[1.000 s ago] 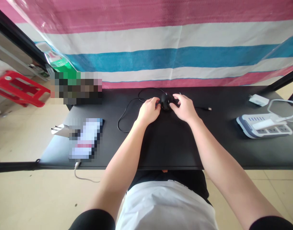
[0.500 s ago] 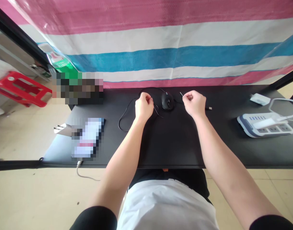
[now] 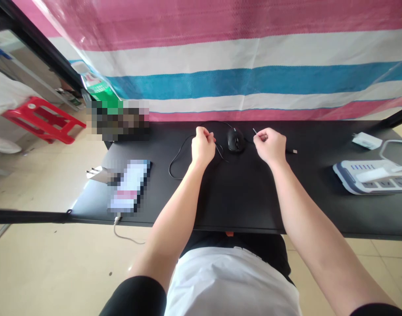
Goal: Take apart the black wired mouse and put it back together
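Note:
A black computer mouse [image 3: 235, 140] lies on the black table [image 3: 240, 193] between my two hands. Its thin black cable [image 3: 171, 163] loops out to the left. My left hand [image 3: 203, 147] is closed in a pinch on this cable, left of the mouse, and thin strands show beside the fingers. On the other side, my right hand [image 3: 270, 145] pinches a dark cable, with a short dark end sticking out above the fingertips. A USB plug [image 3: 294, 151] shows just right of that hand; how it joins the pinched part is hidden.
At the right lie a white power strip [image 3: 350, 177] and a white charger [image 3: 367, 140]. A blurred phone [image 3: 130, 186], another plug adapter [image 3: 97, 173] and a green-labelled bottle [image 3: 104, 94] are at the left. Striped sheeting [image 3: 220, 83] hangs behind; a red stool [image 3: 46, 118] stands beyond.
The whole scene sits slightly further right as the head view turns. Both hands keep their pinches, and the left fingers have shifted a little. The mouse stays in place on the table.

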A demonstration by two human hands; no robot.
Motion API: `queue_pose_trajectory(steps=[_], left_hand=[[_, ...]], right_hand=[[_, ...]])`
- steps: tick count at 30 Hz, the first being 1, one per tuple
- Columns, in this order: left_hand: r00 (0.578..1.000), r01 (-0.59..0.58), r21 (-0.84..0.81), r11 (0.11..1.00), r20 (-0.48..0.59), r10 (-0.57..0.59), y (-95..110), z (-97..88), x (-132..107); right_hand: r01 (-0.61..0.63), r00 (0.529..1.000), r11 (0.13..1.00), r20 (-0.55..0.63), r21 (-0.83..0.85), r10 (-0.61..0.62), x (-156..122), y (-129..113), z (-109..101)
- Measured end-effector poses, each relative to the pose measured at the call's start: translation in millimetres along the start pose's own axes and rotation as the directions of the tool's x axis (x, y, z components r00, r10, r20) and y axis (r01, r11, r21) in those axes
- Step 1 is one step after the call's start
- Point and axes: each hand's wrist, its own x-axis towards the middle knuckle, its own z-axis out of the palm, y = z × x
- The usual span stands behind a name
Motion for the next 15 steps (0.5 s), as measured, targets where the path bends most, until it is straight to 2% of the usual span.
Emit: queue_pose_trajectory(steps=[15], left_hand=[[0.997,-0.037,0.046,0.998,0.068,0.034,2.4,-2.6,-0.6]], right_hand=[[0.029,0.999,1.0,0.043,-0.011,-0.029,-2.5,-5.7,1.9]])
